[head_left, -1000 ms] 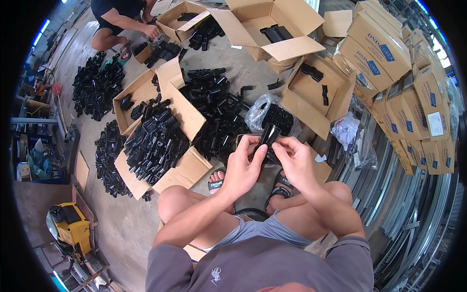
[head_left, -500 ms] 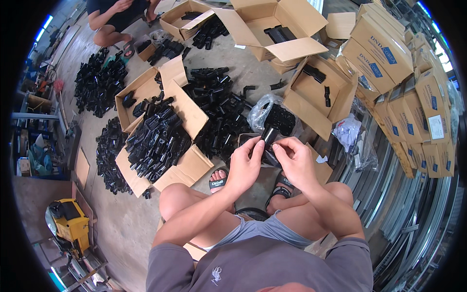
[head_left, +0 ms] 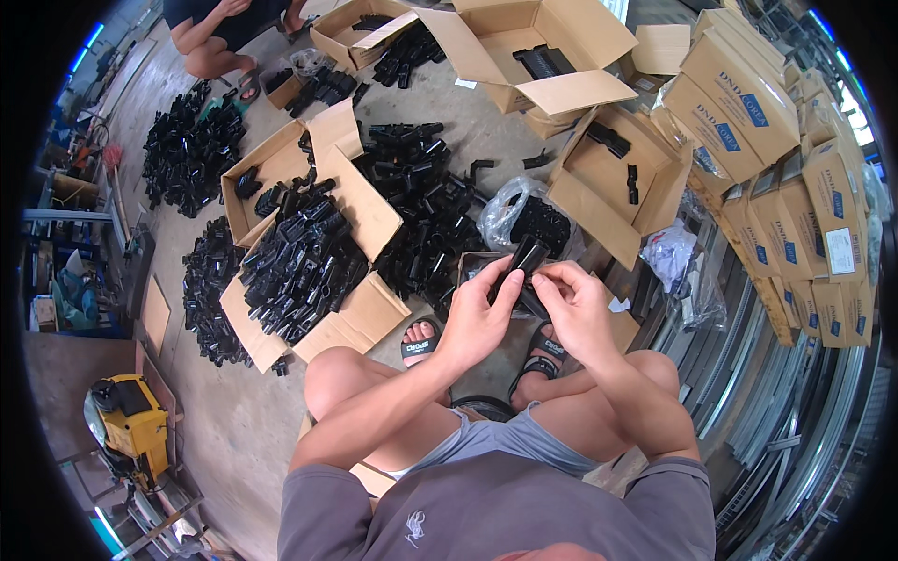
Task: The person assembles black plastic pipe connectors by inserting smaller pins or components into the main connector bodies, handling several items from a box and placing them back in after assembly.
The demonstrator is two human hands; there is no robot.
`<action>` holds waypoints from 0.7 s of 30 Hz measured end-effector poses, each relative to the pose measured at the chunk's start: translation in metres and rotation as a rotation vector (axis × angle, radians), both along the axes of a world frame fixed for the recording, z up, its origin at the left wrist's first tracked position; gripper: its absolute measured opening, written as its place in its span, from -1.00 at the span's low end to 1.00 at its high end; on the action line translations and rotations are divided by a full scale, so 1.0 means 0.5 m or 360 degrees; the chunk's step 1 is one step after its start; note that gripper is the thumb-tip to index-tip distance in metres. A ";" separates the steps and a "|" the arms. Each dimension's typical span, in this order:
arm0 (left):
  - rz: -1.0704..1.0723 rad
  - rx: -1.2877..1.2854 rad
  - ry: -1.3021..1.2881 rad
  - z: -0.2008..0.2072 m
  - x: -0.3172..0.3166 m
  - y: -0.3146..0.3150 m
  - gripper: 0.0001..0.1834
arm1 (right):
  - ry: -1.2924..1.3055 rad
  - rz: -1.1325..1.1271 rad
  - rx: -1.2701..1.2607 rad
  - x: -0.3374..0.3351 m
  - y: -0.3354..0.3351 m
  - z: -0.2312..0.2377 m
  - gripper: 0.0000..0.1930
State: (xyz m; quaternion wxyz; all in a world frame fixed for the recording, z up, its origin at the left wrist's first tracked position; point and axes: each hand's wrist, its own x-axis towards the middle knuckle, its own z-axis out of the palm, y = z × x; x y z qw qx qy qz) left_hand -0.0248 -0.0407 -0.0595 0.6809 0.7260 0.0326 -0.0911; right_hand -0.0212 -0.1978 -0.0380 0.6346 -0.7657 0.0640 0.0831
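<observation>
Between my knees, I hold a glossy black tubular fitting (head_left: 528,254) up off the floor, tilted. My left hand (head_left: 480,313) is closed round its lower left side, thumb along it. My right hand (head_left: 572,304) pinches at its lower right part; the fingertips hide exactly what they grip. Just beyond my hands lies a clear plastic bag (head_left: 505,213) with small black parts (head_left: 541,227) in it. To the left, a carton (head_left: 372,323) is heaped with similar black fittings (head_left: 304,262).
Loose black fittings (head_left: 416,215) form piles on the floor. An open carton (head_left: 599,210) with a few parts stands right, a larger carton (head_left: 571,42) behind. Stacked cartons (head_left: 739,103) and metal profiles (head_left: 720,374) line the right. A person (head_left: 220,51) squats far left; a yellow machine (head_left: 136,430) stands left.
The black fitting has tilted a little to the right, showing more of its length. Both my hands have shifted slightly, still on it.
</observation>
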 end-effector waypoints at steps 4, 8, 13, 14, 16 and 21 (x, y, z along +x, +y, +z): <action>0.0072 -0.0075 -0.0063 0.001 -0.003 -0.004 -0.61 | -0.0154 -0.0024 -0.0014 0.000 0.003 0.012 -0.84; 0.0175 -0.0051 -0.0049 -0.002 -0.003 -0.012 -0.63 | -0.0152 -0.0066 0.0092 0.005 0.011 0.005 -0.83; 0.0322 -0.0045 -0.0131 -0.001 -0.015 -0.021 -0.62 | -0.0131 -0.0149 -0.0068 -0.006 0.017 0.003 -0.83; 0.0323 -0.0043 -0.0134 -0.002 -0.013 -0.021 -0.62 | -0.0134 -0.0148 -0.0066 -0.003 0.019 0.005 -0.83; 0.0337 -0.0141 -0.0178 -0.009 -0.010 -0.023 -0.61 | -0.0112 -0.0146 0.0062 0.003 0.020 0.006 -0.83; 0.0331 0.0001 -0.0228 0.002 -0.013 -0.020 -0.60 | -0.0085 -0.0057 0.0118 0.002 0.011 -0.010 -0.83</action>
